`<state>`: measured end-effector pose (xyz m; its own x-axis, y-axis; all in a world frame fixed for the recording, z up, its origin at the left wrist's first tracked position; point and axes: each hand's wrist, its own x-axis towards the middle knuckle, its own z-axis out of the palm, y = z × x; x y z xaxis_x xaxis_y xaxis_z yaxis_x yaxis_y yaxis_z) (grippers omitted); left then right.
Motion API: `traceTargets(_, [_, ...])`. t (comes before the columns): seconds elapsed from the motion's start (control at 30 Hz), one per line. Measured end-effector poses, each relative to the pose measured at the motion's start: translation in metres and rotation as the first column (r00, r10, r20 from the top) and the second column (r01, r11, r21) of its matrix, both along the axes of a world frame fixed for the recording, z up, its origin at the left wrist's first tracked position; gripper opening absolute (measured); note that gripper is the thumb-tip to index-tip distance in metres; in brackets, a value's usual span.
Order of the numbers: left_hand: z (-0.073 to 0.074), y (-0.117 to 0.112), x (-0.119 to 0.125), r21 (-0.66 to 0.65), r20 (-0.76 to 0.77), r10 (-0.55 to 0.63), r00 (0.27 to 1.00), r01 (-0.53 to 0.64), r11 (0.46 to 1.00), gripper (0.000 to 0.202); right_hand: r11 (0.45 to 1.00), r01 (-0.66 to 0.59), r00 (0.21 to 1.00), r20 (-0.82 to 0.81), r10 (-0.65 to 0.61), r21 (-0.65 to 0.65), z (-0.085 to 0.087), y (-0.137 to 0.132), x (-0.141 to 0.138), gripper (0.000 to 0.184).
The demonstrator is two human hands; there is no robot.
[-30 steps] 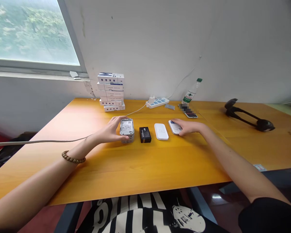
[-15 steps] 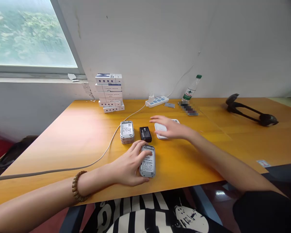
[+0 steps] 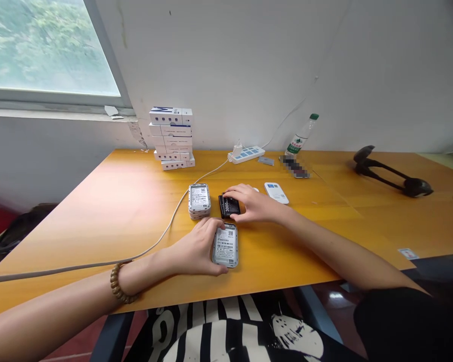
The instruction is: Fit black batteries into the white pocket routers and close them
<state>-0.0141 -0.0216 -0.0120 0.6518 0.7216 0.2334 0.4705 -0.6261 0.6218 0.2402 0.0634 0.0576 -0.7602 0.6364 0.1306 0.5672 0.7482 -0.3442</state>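
A small white device lies open-backed near the table's front edge, a printed label inside its shell. My left hand curls around its left side, fingers at the top edge and thumb at the bottom corner. Just behind it are black batteries marked 3000, apparently stacked. My right hand spans the top battery from the right, with fingertips on its far edge and thumb at its near edge. Left of the batteries stands a stack of similar open devices. A white cover is mostly hidden behind my right hand.
A white cover with blue marks lies right of my right hand. White boxes are stacked by the wall. A power strip, bottle, pixelated phone and black headband-like object stand farther back. A cable crosses the table.
My right hand has moved left from the white covers onto the batteries. The fingers of my left hand have drawn back from the device's label to its edge.
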Motion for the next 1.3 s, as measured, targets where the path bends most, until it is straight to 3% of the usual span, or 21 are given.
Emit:
traceTargets(0.13, [-0.011,0.001,0.001,-0.033,0.082,0.079,0.993,-0.077,0.997,0.097,0.999,0.006,0.993,-0.118,-0.011,-0.042,-0.003,-0.037,0.008,0.036])
traceTargets(0.3, [-0.02,0.003,0.003,0.006,0.132,0.087,0.987,-0.088,0.996,0.101,0.997,0.009,0.989,-0.146,-0.02,-0.081,-0.026,-0.075,0.0,0.047])
traceTargets(0.43, [-0.02,0.002,0.007,0.015,0.128,0.098,0.987,-0.101,0.995,0.095,0.995,0.032,0.997,-0.073,-0.039,-0.093,-0.036,-0.077,-0.005,0.056])
traceTargets(0.7, [-0.013,-0.002,0.013,0.025,0.093,0.111,0.989,-0.114,0.993,0.086,1.0,-0.017,0.999,0.04,0.017,0.002,-0.032,-0.078,0.0,0.045])
traceTargets(0.83, [-0.014,-0.002,0.015,0.046,0.09,0.12,0.989,-0.125,0.991,0.089,0.994,-0.093,0.995,0.033,0.095,-0.058,-0.031,-0.07,0.002,0.043])
traceTargets(0.97, [-0.012,-0.004,0.016,0.054,0.064,0.112,0.992,-0.115,0.992,0.095,0.985,-0.066,0.997,0.032,0.072,-0.16,-0.024,-0.068,0.004,0.042])
traceTargets(1.17, [-0.004,-0.005,0.017,0.067,0.042,0.118,0.992,-0.121,0.99,0.095,0.958,-0.004,0.993,0.111,0.037,-0.287,-0.023,-0.089,0.007,0.082])
traceTargets(1.3, [-0.001,-0.004,0.017,0.111,-0.025,0.121,0.992,-0.117,0.987,0.092,0.949,-0.019,0.99,0.125,0.061,-0.316,-0.029,-0.105,0.009,0.094])
